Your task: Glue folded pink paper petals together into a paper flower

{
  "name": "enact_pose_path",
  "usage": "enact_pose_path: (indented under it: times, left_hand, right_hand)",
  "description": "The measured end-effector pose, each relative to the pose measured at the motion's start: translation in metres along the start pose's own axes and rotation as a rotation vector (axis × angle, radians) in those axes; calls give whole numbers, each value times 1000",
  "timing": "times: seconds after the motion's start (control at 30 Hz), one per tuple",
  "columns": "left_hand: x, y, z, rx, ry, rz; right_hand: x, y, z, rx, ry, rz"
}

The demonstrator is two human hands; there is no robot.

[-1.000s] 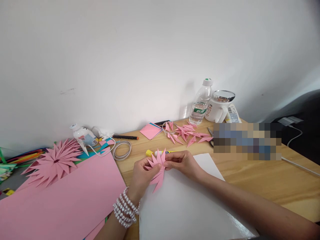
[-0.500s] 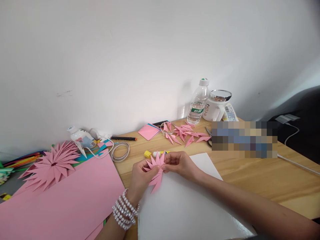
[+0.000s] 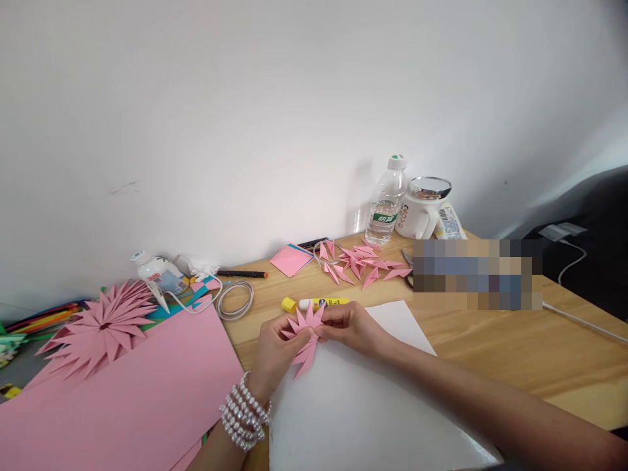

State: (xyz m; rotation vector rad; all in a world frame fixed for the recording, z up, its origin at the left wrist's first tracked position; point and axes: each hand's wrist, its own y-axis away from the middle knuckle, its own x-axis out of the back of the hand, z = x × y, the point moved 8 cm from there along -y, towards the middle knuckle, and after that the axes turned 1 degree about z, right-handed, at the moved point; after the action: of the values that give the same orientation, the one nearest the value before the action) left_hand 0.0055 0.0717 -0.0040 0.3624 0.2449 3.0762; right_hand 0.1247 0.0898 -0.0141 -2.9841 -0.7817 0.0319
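Observation:
A pink folded-paper star with several pointed petals is held up over a white board. My left hand, with strands of pearly beads at its wrist, pinches the star's left side, thumb on top. My right hand is closed on the star's right edge near the centre. Just behind the hands lies a yellow and white glue stick, its yellow cap off to the left. Loose pink folded pieces lie farther back.
A larger pink paper star rests on pink sheets at left, near a small white bottle and a coiled cable. A water bottle, white mug and scissors stand or lie back right. A pixelated patch covers something there.
My right hand's fingers have come down slightly and closer along the star's edge, uncovering more of the glue stick. Both hands still hold the star in nearly the same place.

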Motion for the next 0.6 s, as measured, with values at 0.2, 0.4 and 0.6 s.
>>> enact_pose_path:
  times: [0.2, 0.4, 0.6]
  left_hand:
    - [3, 0, 1, 19, 29, 44]
    - [-3, 2, 0, 60, 102, -42]
    - [-16, 6, -1, 110, 164, -237]
  right_hand:
    - [-7, 1, -4, 1, -97, -43]
    - [-6, 2, -1, -48, -67, -35]
    - [-8, 7, 4, -157, -57, -59]
